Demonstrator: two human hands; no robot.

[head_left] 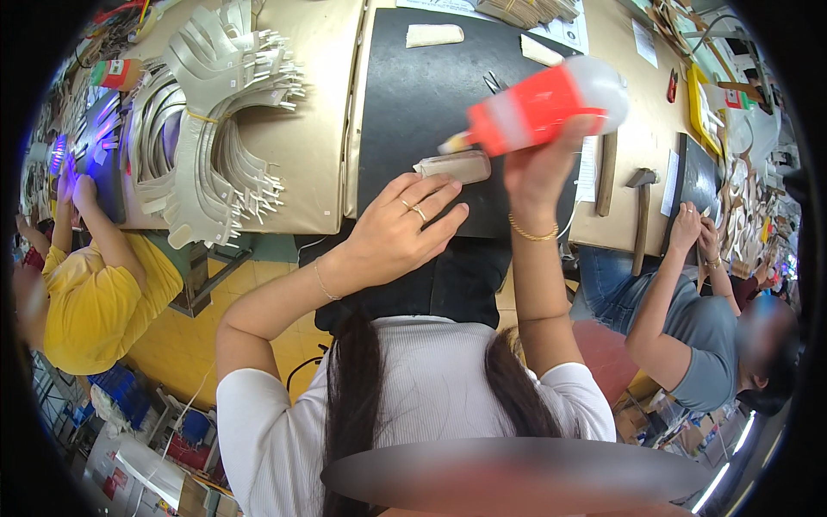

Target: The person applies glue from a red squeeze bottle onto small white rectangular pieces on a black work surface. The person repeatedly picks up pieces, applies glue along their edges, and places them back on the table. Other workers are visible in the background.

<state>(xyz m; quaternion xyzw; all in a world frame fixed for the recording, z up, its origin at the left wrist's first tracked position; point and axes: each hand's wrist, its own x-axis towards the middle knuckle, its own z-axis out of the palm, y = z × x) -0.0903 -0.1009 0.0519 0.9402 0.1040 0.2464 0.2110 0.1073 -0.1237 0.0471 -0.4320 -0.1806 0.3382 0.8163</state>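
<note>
A red and clear squeeze bottle (530, 108) is gripped in my right hand (547, 168). It is tilted, with its pale nozzle pointing down and left, just above a small beige piece (461, 166) on the black work mat (405, 103). That piece looks like a folded strip of leather or fabric; its exact kind I cannot make out. My left hand (413, 215) rests beside it, fingers stretched and apart, fingertips at the piece's lower left edge. Two similar pale pieces lie farther back on the mat, one at the left (434, 35) and one behind the bottle (541, 50).
A large bundle of cream cut strips (207, 129) stands on the table at left. A hammer (642, 211) and a wooden stick (607, 177) lie to the right, near a yellow tray (702, 108). Dark tweezers or scissors (494, 83) sit behind the bottle's nozzle. Co-workers sit on both sides.
</note>
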